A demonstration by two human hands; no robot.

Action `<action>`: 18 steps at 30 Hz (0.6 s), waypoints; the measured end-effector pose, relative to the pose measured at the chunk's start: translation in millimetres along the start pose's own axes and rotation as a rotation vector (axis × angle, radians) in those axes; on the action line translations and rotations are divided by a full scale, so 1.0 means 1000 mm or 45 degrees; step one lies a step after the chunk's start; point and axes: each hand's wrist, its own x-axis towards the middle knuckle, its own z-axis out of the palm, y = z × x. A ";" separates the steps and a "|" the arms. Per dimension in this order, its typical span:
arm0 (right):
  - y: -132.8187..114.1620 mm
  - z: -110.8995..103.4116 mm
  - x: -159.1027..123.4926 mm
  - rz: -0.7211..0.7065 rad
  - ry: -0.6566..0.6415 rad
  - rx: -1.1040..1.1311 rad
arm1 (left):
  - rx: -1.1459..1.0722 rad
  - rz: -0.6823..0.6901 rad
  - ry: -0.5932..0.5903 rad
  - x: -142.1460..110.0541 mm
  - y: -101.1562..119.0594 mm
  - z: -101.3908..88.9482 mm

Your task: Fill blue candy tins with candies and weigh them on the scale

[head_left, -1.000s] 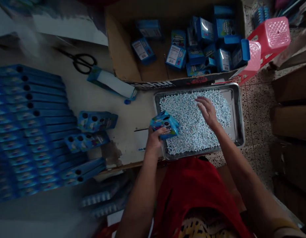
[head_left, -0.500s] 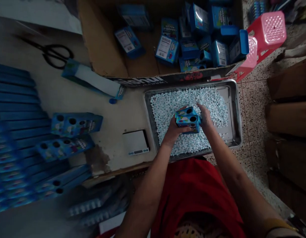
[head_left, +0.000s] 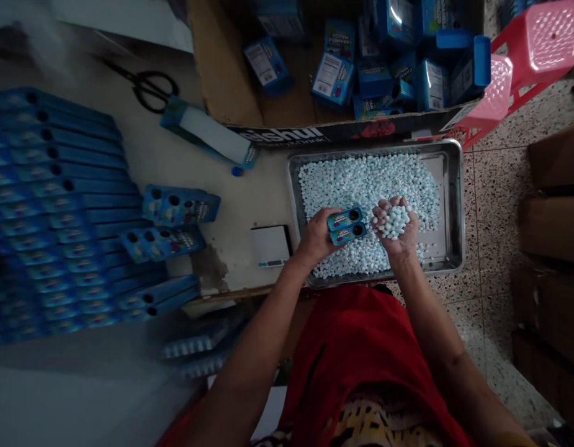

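My left hand (head_left: pixel 317 237) is wrapped round two small blue candy boxes (head_left: pixel 346 226), held side by side with their round dark holes facing up. Just to their right, my right hand (head_left: pixel 402 239) is cupped palm up under a heap of small pale candies (head_left: pixel 393 221). Both hands are above a metal tray (head_left: pixel 455 248), which holds a wide layer of the same pale blue and white candies (head_left: pixel 347 180). The fingertips of my right hand curl up around the heap, a short gap from the boxes.
A cardboard carton (head_left: pixel 226 81) with several blue boxes stands behind the tray. On the table lie a small scale (head_left: pixel 270 244), scissors (head_left: pixel 155 90) and an open blue box (head_left: pixel 212 139). Rows of blue boxes (head_left: pixel 58 217) fill the left. Pink stools (head_left: pixel 551 37) stand at the right.
My left hand brought the boxes rightward over the tray and turned their holes up. My right hand went from spread and bare to cupped with a heap of candies.
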 end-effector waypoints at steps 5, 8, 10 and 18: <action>0.006 0.013 -0.006 -0.217 -0.057 -0.288 | 0.019 -0.018 0.092 -0.002 0.012 0.001; 0.006 0.026 -0.010 -0.343 -0.053 -0.447 | 0.085 0.014 0.123 -0.005 0.018 0.001; 0.003 0.035 -0.012 -0.386 -0.047 -0.498 | 0.142 0.043 0.135 -0.006 0.023 0.000; -0.010 0.060 -0.011 -0.374 -0.066 -0.451 | 0.214 0.110 0.114 -0.001 0.036 -0.003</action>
